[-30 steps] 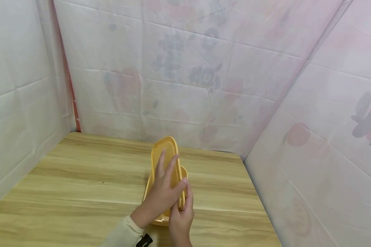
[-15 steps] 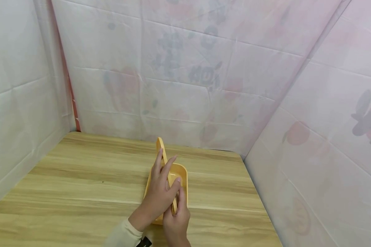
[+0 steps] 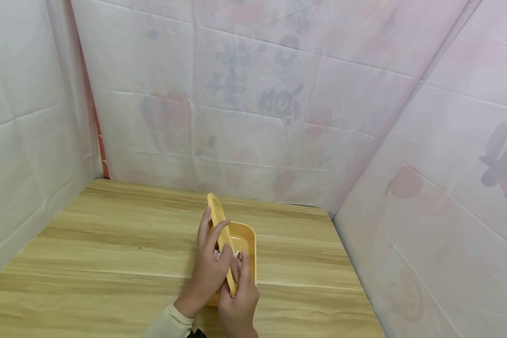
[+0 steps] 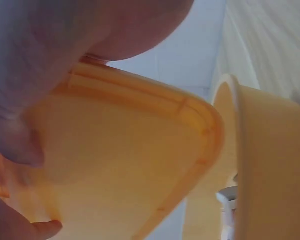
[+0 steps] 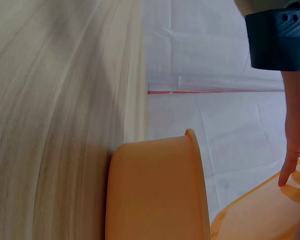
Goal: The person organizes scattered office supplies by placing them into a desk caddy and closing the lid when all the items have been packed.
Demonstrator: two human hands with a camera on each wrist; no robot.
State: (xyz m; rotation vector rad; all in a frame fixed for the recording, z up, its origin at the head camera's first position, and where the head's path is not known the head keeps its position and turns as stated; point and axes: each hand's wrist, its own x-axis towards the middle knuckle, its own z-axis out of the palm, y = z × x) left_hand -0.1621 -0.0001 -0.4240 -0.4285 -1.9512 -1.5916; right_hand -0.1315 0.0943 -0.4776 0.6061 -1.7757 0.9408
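Observation:
A yellow plastic lid stands tilted on edge over a matching rounded, deep box. My left hand holds the lid along its side, thumb on the near face and fingers spread behind. At its near end, my right hand grips the lid between thumb and fingers. The lid's translucent face fills much of the left wrist view, beside the box wall. Small white and dark items show inside the box, partly hidden by lid and hands.
The box stands on a wood-grain table. Pale printed sheets hang as walls at the back, left and right. A black device is strapped to the left wrist.
The lid has turned from showing its broad face to nearly edge-on, shifting left. Both hands moved slightly left with it, and more of the box's inside and its small items now show.

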